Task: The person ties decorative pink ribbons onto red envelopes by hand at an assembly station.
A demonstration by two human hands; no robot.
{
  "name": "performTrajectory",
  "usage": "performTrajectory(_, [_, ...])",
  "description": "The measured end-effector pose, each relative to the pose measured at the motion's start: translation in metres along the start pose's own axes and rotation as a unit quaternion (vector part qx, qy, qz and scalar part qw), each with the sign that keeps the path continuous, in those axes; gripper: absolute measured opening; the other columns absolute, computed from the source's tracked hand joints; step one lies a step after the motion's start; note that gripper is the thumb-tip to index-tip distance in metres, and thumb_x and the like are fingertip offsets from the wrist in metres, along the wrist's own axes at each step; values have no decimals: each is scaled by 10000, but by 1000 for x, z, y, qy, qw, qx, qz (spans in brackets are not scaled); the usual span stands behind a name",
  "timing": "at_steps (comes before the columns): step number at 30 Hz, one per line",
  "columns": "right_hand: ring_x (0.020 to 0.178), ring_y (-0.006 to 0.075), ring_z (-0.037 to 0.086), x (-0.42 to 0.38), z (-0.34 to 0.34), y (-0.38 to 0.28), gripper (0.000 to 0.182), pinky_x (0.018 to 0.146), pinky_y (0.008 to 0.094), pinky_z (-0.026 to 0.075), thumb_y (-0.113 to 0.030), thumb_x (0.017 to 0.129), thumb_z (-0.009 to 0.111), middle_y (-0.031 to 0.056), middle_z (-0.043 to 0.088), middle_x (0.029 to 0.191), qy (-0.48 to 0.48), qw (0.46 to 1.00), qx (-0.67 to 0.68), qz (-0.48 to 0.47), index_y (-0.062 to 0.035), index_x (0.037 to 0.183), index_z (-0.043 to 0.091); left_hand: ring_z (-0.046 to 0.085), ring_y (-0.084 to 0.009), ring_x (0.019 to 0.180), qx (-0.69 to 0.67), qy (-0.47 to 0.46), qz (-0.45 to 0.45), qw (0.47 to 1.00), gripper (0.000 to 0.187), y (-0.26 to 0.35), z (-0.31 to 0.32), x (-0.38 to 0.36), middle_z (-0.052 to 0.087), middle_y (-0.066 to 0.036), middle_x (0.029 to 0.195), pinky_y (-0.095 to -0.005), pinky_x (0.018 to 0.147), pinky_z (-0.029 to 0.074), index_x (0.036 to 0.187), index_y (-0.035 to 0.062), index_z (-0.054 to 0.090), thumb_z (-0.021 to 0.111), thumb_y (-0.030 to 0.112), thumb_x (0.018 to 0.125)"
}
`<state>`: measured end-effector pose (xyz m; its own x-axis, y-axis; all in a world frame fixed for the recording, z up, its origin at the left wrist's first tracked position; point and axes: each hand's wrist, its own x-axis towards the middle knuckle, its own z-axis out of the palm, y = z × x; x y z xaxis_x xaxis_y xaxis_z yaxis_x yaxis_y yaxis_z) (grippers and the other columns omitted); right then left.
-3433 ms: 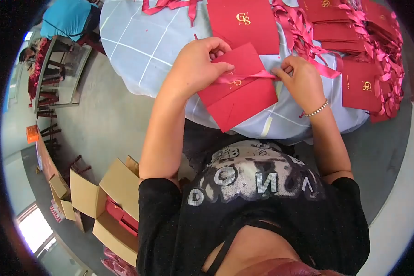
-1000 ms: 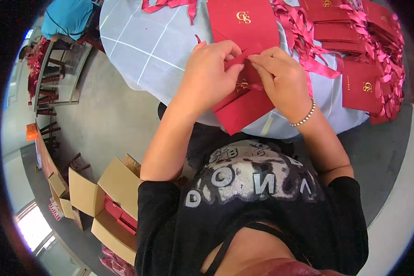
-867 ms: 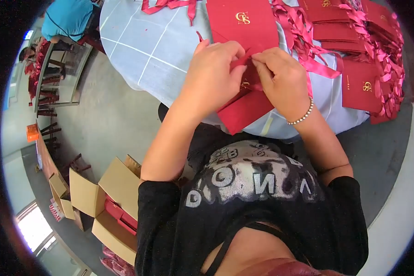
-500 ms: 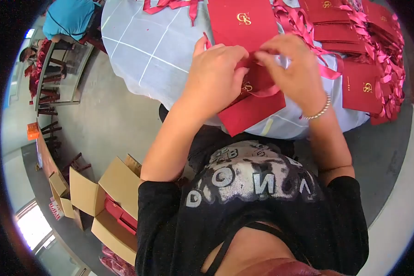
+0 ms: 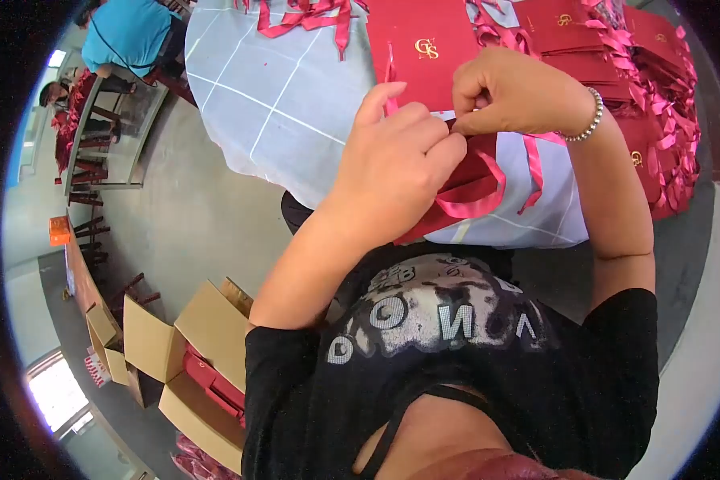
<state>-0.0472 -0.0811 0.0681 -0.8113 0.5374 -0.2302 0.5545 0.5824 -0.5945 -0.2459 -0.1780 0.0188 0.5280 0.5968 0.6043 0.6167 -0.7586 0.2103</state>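
A red gift bag [image 5: 482, 164] with a gold logo and a looped pink ribbon handle [image 5: 500, 188] lies at the table's near edge. My left hand [image 5: 404, 160] is closed at its upper edge, covering much of the bag. A strip of ribbon [image 5: 390, 76] stands up past my left thumb. Fingertips of my right hand [image 5: 520, 92], with a beaded bracelet on the wrist, pinch close to my left fingers, seemingly on the ribbon; the exact grip is hidden. Just beyond lies another red bag [image 5: 424, 48] with a gold logo.
Stacks of red bags [image 5: 572, 48] with ribbons fill the table's right side. Loose ribbons [image 5: 312, 20] lie at the back on the checked tablecloth [image 5: 272, 88]. An open carton [image 5: 208, 320] holding red items stands lower left. A person in blue [image 5: 128, 36] sits far left.
My right hand has turned, its forearm and elbow swinging outward to the right. My left hand has rolled over the bag, now hiding its logo. The view has shifted slightly.
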Motion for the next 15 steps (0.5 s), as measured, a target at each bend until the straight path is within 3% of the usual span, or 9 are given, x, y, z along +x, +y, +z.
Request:
performTrajectory(3, [596, 187, 528, 4, 3, 6, 137, 589, 334, 432, -102, 786, 703, 104, 569, 661, -34, 998, -25, -44, 16, 730, 663, 622, -204, 810, 6, 5, 14, 1000, 162, -2, 4, -2, 642, -8, 816, -463, 991, 423, 869, 102, 689, 717, 49, 719])
performTrajectory(6, [624, 166, 552, 5, 3, 0, 141, 612, 332, 452, -114, 817, 691, 87, 602, 679, -77, 997, -28, -8, 17, 766, 678, 620, -206, 807, -7, 19, 25, 999, 162, -1, 6, -3, 641, -8, 815, -450, 976, 431, 869, 97, 688, 717, 45, 718])
performTrajectory(9, [697, 127, 577, 1, 6, -2, 152, 658, 314, 467, -136, 887, 658, 55, 636, 735, -56, 994, 83, 36, 13, 875, 687, 622, -210, 814, -31, 25, 9, 999, 172, -3, 7, -5, 644, -14, 818, -434, 958, 438, 872, 89, 688, 724, 37, 712])
performTrajectory(12, [778, 98, 589, 9, 28, 10, 195, 703, 285, 476, -170, 970, 597, 23, 650, 799, 103, 988, 108, 50, 13, 988, 662, 622, -220, 820, -63, 26, -4, 998, 186, -8, 4, -7, 648, -24, 822, -420, 943, 443, 878, 81, 687, 735, 32, 705])
performTrajectory(13, [754, 86, 561, 16, 33, 20, 219, 692, 240, 457, -197, 1020, 545, 17, 667, 858, 196, 974, 108, -21, 1, 1027, 638, 622, -224, 821, -66, 20, -1, 998, 190, -6, 3, -7, 649, -27, 826, -419, 943, 442, 882, 80, 688, 738, 32, 705])
performTrajectory(15, [729, 63, 527, 18, 25, 20, 221, 664, 220, 433, -211, 1031, 533, 4, 642, 823, 175, 951, 254, 9, -16, 1024, 636, 622, -232, 824, -70, 10, 6, 997, 199, -1, 1, -5, 651, -34, 833, -417, 944, 441, 889, 79, 690, 744, 31, 704])
